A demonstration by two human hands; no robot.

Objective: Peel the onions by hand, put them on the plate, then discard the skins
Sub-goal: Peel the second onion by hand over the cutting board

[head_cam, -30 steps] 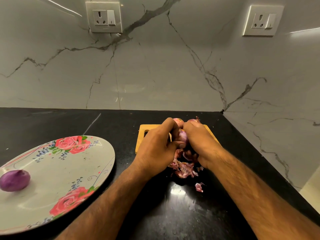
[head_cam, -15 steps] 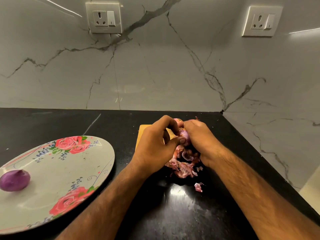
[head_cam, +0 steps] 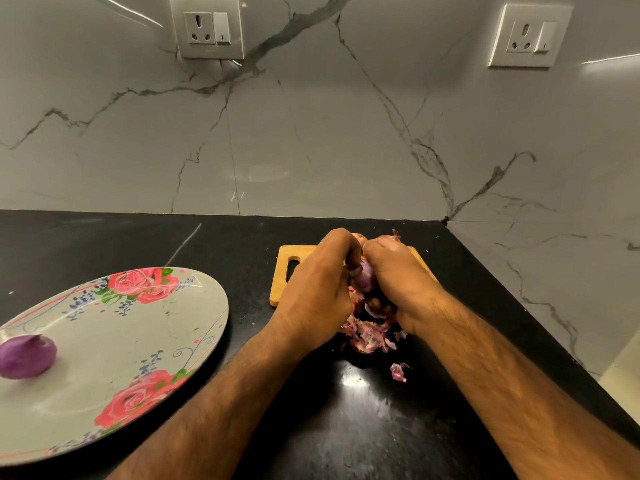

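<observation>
A small purple onion point(head_cam: 366, 278) sits between my two hands, above the near edge of a wooden cutting board point(head_cam: 289, 271). My left hand point(head_cam: 318, 289) curls round its left side and my right hand point(head_cam: 398, 275) grips it from the right; most of it is hidden. More unpeeled onions point(head_cam: 389, 237) peek out behind my knuckles. A heap of pinkish skins point(head_cam: 369, 336) lies on the black counter under my hands, with one loose scrap point(head_cam: 398, 371) nearer me. One peeled purple onion point(head_cam: 26, 356) rests on the floral plate point(head_cam: 114, 341) at the left.
The black counter point(head_cam: 363, 427) ends at a marble wall behind and at the right, forming a corner. Two wall sockets point(head_cam: 207, 27) point(head_cam: 530, 36) sit high on the wall. The counter's right edge drops off at the lower right.
My hands have closed tighter together round the onion, and my left thumb has shifted up along it. The plate and the peeled onion have not moved.
</observation>
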